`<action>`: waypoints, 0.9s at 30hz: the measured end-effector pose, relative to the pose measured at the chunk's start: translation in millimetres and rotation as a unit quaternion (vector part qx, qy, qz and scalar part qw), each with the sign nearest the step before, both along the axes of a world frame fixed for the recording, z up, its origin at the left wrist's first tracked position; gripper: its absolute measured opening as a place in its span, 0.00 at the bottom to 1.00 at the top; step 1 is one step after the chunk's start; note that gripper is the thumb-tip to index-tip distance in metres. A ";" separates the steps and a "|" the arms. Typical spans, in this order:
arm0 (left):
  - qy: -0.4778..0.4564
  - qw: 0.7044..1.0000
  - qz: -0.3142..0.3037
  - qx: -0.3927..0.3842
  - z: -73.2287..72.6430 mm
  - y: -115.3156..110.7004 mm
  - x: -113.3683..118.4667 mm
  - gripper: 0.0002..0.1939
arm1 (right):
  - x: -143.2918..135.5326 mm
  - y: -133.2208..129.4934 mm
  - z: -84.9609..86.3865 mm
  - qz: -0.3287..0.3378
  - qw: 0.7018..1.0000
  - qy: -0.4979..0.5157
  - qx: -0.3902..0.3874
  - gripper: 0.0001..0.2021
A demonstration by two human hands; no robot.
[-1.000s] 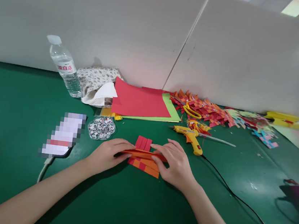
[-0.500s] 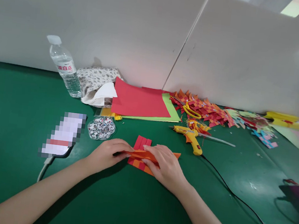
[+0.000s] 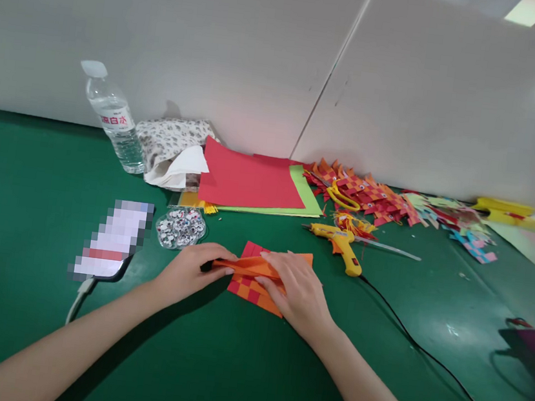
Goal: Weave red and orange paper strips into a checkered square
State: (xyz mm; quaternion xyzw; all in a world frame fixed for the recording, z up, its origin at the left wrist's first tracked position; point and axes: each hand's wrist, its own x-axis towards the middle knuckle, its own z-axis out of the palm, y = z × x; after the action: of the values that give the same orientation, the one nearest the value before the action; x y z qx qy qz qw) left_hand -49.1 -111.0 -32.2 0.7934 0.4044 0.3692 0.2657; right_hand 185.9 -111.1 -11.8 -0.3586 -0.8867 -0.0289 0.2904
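Note:
Between my hands lies a red and orange woven paper piece point(image 3: 252, 293), its checkered part nearest me and plain red strips at its far left. An orange paper strip point(image 3: 250, 265) is bent up across the middle of it. My left hand point(image 3: 193, 269) pinches the left end of that strip between thumb and fingers. With thumb and fingers, my right hand point(image 3: 293, 288) grips the strip's right part, covering much of the weave's right side. The undersides of the strips are hidden.
Right of my hands rests a yellow glue gun point(image 3: 340, 241) with its black cord. Behind are red paper point(image 3: 253, 179), yellow-handled scissors point(image 3: 343, 197) and woven paper fish point(image 3: 379, 198). At left are a bag of googly eyes point(image 3: 181, 227), a phone point(image 3: 114, 240) and a water bottle point(image 3: 118, 123).
The orange strip's left end has shifted left with my left hand, and more checkered weave shows below it. Orange paper beyond my right hand now sits farther back.

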 end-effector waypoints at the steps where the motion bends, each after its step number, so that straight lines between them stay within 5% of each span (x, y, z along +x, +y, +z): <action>1: -0.001 1.000 0.002 0.008 -0.2 -0.1 -0.2 0.08 | 0.5 0.1 0.5 0.004 1.000 -0.002 0.000 0.13; 27: -0.039 0.993 0.041 0.107 7.3 -5.7 -2.1 0.05 | 7.0 -2.8 9.1 -0.008 0.995 0.055 0.083 0.15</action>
State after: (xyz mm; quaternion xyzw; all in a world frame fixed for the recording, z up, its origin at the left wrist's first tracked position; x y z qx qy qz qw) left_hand -51.2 -116.7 -24.9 0.7850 0.3845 0.4516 0.1791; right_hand 192.9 -114.0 -2.8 -0.3419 -0.8608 -0.0847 0.3674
